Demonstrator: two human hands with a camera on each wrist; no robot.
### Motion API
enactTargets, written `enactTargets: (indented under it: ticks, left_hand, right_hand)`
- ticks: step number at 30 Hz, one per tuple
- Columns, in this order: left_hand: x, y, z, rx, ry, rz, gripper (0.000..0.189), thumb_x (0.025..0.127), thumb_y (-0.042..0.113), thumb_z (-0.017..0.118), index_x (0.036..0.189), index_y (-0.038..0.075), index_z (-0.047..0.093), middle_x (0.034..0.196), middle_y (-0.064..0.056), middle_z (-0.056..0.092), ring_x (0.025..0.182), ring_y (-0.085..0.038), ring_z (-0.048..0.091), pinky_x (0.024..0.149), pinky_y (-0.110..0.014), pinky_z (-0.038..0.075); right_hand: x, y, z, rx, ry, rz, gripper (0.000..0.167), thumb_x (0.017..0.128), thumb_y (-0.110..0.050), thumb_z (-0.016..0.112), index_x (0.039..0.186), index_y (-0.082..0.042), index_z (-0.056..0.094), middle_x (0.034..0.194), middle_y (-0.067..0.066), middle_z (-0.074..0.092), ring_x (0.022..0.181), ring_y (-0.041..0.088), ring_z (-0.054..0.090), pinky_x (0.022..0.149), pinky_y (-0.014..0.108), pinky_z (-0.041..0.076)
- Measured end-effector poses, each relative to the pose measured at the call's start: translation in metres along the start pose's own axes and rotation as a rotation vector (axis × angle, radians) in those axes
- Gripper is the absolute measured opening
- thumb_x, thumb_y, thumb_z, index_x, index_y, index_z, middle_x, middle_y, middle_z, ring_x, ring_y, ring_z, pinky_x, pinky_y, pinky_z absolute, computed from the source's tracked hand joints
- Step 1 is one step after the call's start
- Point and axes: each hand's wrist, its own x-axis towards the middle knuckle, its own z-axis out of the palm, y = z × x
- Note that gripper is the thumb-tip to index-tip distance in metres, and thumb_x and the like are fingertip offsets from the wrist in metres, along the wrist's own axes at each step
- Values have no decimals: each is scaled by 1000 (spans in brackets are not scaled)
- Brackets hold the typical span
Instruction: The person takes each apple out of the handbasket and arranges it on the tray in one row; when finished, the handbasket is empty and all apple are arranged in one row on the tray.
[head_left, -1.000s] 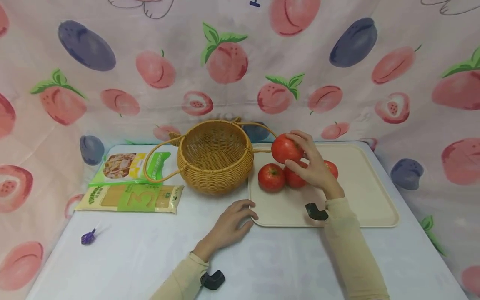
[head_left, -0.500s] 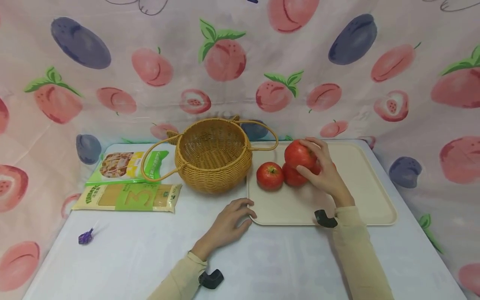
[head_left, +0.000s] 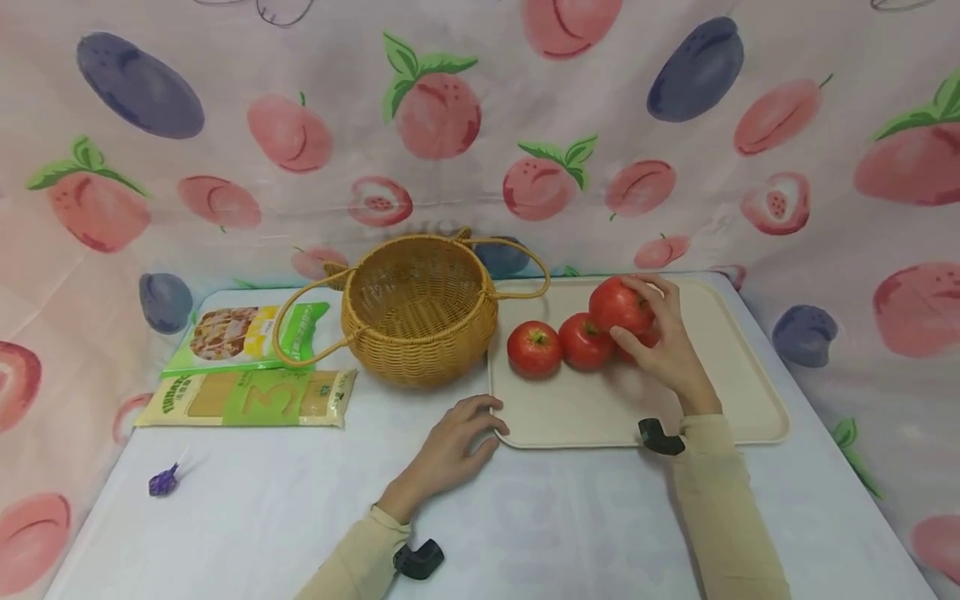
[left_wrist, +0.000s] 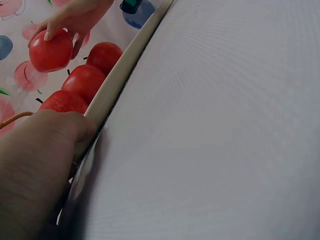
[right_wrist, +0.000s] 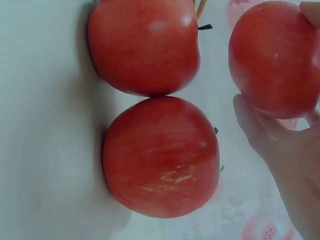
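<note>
My right hand [head_left: 666,350] grips a red apple [head_left: 617,304] above the beige tray [head_left: 558,417], with thumb and fingers on either side of it. Three more red apples sit in a row on the tray: a left one [head_left: 534,350], a middle one [head_left: 587,340] and a right one mostly hidden behind the hand. In the right wrist view the held apple [right_wrist: 275,55] is apart from the lower apple [right_wrist: 162,157]. My left hand [head_left: 447,450] rests at the tray's front left corner, its fingers relaxed and touching the rim [left_wrist: 117,80].
A wicker basket [head_left: 420,358] with nothing inside stands left of the tray, its right handle reaching over the tray's back corner. Further left lie a green food packet [head_left: 228,333] and a noodle packet [head_left: 247,398]. A purple-wrapped lollipop [head_left: 162,481] lies at the front left.
My right hand has carried the apple rightward, from beside the basket's handle to over the right end of the row. The left hand stays at the tray's corner.
</note>
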Motion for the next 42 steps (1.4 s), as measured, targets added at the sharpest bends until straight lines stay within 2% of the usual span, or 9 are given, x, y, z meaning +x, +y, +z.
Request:
enactTargets:
  ticks: [2,4,10,12,20,27,37,42]
  left_hand:
    - [0,0,0,1,5,4,13,89,20,63,100,27,65,132,5,51,129,-14,43,104,-40,40]
    - [1,0,-1,-3,4,1,13,88,20,63,100,27,65,131,5,51,129,-14,43,104,-40,40]
    - [1,1,-1,-8,-13,-9,13,89,20,63,100,26,66,132,4,51,129,-14,43,105,-40,39]
    - [2,1,-1,-9,-12,-7,13,89,20,63,100,26,66,132,4,51,129,-15,43,104,-40,39]
    - [1,2,-2,-9,-17,-13,12,89,20,63,100,26,66,132,4,51,130,-13,42,106,-40,38]
    - [1,3,-2,-18,-10,-7,11,89,20,63,99,25,66,132,3,52,130,-15,42,105,-41,38]
    - [1,3,-2,-19,3,0,12,89,18,63,98,24,66,131,3,52,129,-15,43,104,-41,39]
    - [2,2,-2,-15,0,5,12,89,18,63,98,25,66,131,3,52,129,-14,43,105,-40,39]
  right_hand:
    - [0,1,-2,-3,6,7,65,76,4,71,136,-7,46,140,20,30,123,1,34,99,44,32]
    - [0,2,-4,-6,15,13,65,76,4,71,135,-7,46,140,19,29,122,0,34,99,43,32]
    - [-2,6,-12,-9,39,41,64,76,5,70,135,-5,47,141,20,28,119,1,37,95,16,31]
    - [-3,8,-15,-7,46,46,64,76,6,70,134,-4,47,142,21,28,119,2,37,94,13,31]
    - [-6,14,-27,-12,86,80,63,77,6,68,135,-4,46,146,14,32,129,6,34,98,12,31]
    - [-9,19,-35,4,108,104,62,78,6,66,136,-4,47,144,18,33,126,5,36,97,12,32]
    - [-14,27,-45,-45,144,153,61,79,2,67,136,-6,47,143,20,34,123,3,37,97,11,30]
    - [-16,30,-50,-76,157,189,61,79,2,67,136,-7,48,143,21,34,126,13,37,97,11,30]
